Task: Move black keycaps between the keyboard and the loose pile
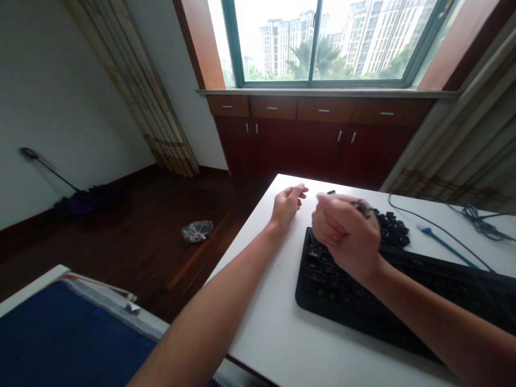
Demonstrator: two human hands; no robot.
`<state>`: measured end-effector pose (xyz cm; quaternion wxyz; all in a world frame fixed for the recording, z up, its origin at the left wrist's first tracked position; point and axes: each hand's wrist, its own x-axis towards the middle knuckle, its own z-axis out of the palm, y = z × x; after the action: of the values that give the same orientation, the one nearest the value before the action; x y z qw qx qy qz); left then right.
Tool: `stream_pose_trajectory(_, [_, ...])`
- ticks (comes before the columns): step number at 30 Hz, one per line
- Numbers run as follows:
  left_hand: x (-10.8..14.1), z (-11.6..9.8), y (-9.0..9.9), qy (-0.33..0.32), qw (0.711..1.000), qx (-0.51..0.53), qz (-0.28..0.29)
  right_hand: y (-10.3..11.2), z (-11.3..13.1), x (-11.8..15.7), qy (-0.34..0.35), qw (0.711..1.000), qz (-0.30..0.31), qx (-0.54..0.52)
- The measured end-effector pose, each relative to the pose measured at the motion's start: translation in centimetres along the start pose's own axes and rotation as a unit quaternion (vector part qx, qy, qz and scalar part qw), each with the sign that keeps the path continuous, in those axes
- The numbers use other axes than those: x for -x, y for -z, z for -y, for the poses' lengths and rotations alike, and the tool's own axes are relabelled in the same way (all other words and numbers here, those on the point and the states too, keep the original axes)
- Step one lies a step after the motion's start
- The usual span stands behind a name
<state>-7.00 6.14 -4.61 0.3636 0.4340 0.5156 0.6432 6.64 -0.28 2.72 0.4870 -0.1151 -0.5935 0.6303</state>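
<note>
My left hand (287, 206) rests on the white table (266, 317) near its far left corner, fingers curled toward the right; whatever is in them, if anything, is hidden. Over the far left part of a black keyboard (322, 290), my right hand (347, 232) is closed in a fist. A shiny grey thing (364, 207) shows at the back of that fist, too blurred to name. Just beyond its fingertips appears a small black piece (331, 192); whether it is touched I cannot tell. Behind the hand lies a pile of black keycaps (392, 230).
A blue brush (447, 246) and a dark cable (479, 217) lie on the table's right side. Down on the wooden floor is a clear plastic bag (197, 231). A dark blue zipped cloth (72, 338) fills the lower left. Cabinets (282, 142) stand under the window.
</note>
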Motion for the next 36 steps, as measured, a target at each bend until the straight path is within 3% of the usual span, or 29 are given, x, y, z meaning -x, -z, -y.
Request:
stream_pose_trajectory(3, [0.2, -0.1, -0.1, 0.004, 1.000, 0.024, -0.019, 0.5, -1.0, 0.0, -0.036, 0.999, 0.020, 0.020])
stream_pose_trajectory(8, [0.5, -0.2, -0.4, -0.001, 0.999, 0.035, -0.002, 1.4, 0.0, -0.2, -0.031, 0.999, 0.013, -0.011])
stream_pose_trajectory(14, [0.7, -0.5, -0.4, -0.004, 1.000, 0.021, -0.011, 1.5, -1.3, 0.1, -0.062, 0.997, 0.041, 0.023])
stream_pose_trajectory(18, [0.6, -0.4, -0.3, -0.014, 1.000, -0.009, -0.001, 1.2, 0.3, -0.4, -0.046, 0.998, 0.038, 0.026])
stream_pose_trajectory(21, [0.5, -0.3, -0.4, -0.035, 0.998, -0.046, 0.005, 2.6, 2.3, -0.8, -0.025, 0.990, 0.055, 0.130])
stream_pose_trajectory(23, [0.6, -0.4, -0.4, -0.057, 0.995, -0.080, 0.010, 4.7, 3.3, -1.2, -0.011, 0.960, 0.041, 0.276])
stream_pose_trajectory(26, [0.9, -0.6, -0.4, -0.095, 0.985, -0.144, 0.017, 9.3, 4.2, -1.8, -0.006, 0.839, 0.000, 0.544])
stream_pose_trajectory(28, [1.1, -0.7, -0.4, -0.115, 0.976, -0.185, 0.023, 12.7, 4.5, -2.1, -0.040, 0.762, 0.000, 0.647])
stream_pose_trajectory(30, [1.3, -0.8, -0.5, -0.128, 0.967, -0.217, 0.041, 15.6, 4.5, -2.2, -0.082, 0.713, 0.026, 0.696])
stream_pose_trajectory(32, [1.5, -1.0, -0.6, -0.134, 0.959, -0.239, 0.076, 17.6, 4.4, -2.0, -0.121, 0.694, 0.071, 0.707])
stream_pose_trajectory(36, [1.7, -1.2, -0.8, -0.121, 0.942, -0.267, 0.165, 18.8, 4.0, -1.5, -0.154, 0.701, 0.135, 0.683])
